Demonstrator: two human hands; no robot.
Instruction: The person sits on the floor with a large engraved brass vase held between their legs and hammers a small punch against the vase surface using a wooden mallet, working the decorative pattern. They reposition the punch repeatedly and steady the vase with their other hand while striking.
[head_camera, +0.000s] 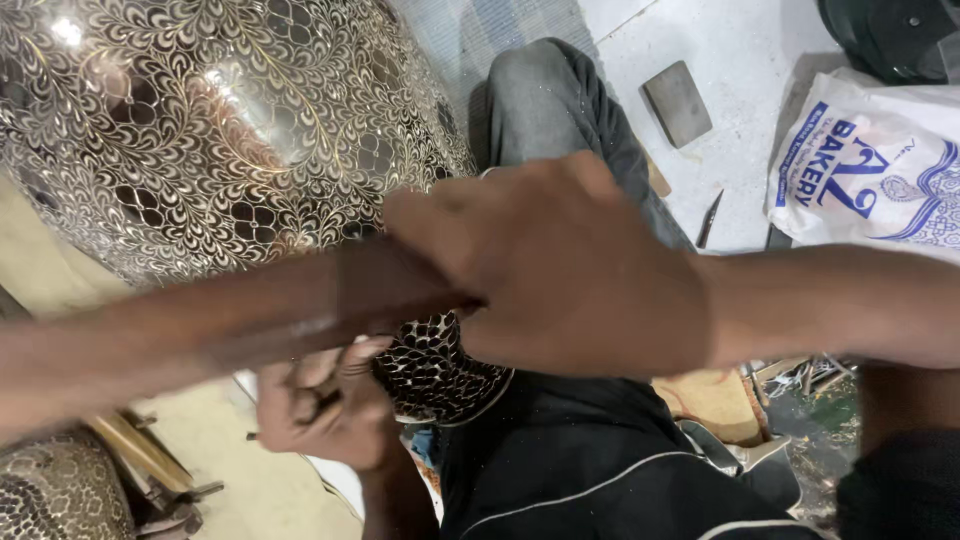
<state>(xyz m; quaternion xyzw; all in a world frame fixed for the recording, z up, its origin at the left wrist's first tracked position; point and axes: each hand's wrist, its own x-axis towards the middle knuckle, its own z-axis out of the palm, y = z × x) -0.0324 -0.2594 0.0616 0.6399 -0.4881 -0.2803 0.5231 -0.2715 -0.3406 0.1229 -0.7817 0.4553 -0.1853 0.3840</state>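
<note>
A large metal vessel (200, 130) with a fine engraved scale-and-leaf pattern fills the upper left; its narrow patterned neck (435, 370) rests on my lap. My right hand (560, 270) comes in from the right and is closed around a long brown wooden tool (250, 320), which is blurred and stretches to the left edge. Below it, my left hand (320, 410) is curled around a small dark metal tool (322, 405), just left of the vessel's neck. The tool's tip is hidden by my fingers.
My knee in grey trousers (550, 100) lies behind the hands. A white printed plastic bag (870, 160), a flat grey block (678, 100) and a thin dark tool (708, 220) lie on the pale floor. Another patterned vessel (50, 495) sits lower left; metal scraps (810, 375) lie right.
</note>
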